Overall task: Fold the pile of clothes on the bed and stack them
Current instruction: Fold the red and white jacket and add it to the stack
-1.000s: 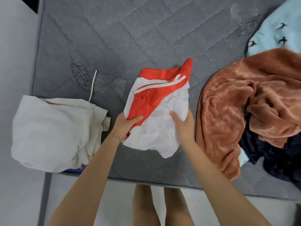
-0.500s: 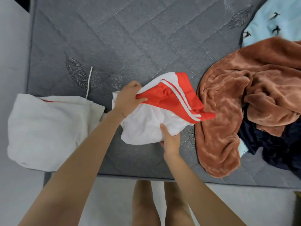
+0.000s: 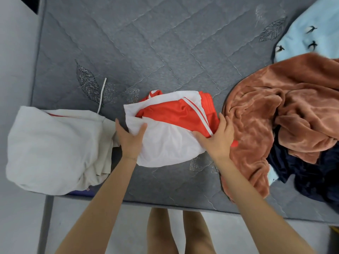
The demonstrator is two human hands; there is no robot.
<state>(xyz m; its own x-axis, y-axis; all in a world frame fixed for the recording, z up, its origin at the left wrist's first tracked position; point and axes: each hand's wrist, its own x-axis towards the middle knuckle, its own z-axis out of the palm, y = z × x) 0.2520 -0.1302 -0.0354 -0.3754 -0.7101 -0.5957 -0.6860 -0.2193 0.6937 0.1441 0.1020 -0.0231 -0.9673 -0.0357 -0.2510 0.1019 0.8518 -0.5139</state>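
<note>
L hand (image 3: 130,142) + R hand (image 3: 219,140) on bunched red/white garment (image 3: 170,143)

Bundled garment (image 3: 165,143) sits mid-mattress (image 3: 165,43) near the front edge, left hand (image 3: 131,140) on its left side, right hand (image 3: 218,140) on its right, folded stack (image 3: 51,149) lying off to the left, unfolded pile (image 3: 275,116) heaped to the right.
</note>
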